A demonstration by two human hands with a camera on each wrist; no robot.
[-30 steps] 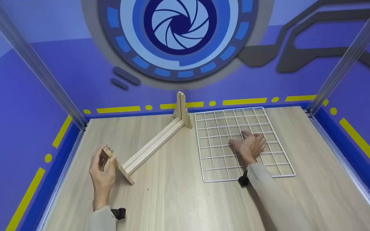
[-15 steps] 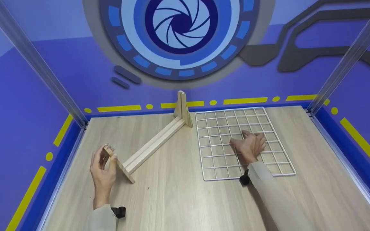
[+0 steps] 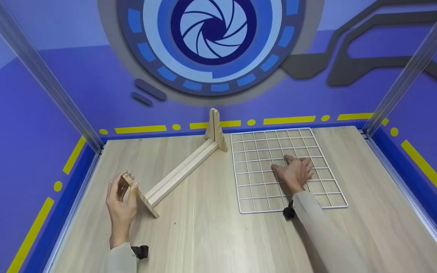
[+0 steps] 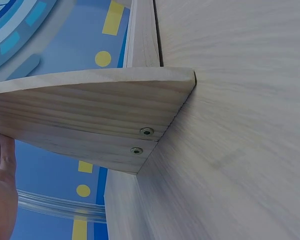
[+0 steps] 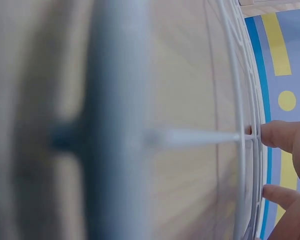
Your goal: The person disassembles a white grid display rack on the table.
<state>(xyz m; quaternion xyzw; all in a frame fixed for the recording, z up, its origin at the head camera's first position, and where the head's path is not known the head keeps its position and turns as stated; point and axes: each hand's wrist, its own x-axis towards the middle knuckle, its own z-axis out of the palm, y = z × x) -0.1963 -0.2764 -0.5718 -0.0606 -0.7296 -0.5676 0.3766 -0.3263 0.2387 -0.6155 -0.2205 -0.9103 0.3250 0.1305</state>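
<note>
A pale wooden stand [image 3: 182,172] lies diagonally across the left half of the table, with upright end pieces joined by a long double bar. My left hand [image 3: 121,208] grips the top of its near end piece [image 4: 90,107], thumb on one side and fingers on the other. That piece's outer face shows two screw heads in the left wrist view. A white wire grid panel [image 3: 256,178] lies to the right of the stand. Over its middle, my right hand [image 3: 295,172] touches the wires with spread fingertips [image 5: 275,134]. Some of its fingers are hidden behind the hand.
Blue printed wall panels [image 3: 279,102] stand behind and on both sides of the wooden table [image 3: 203,239]. Metal posts [image 3: 404,72] rise at the two back corners. The stand's far end piece [image 3: 215,129] is close to the back wall.
</note>
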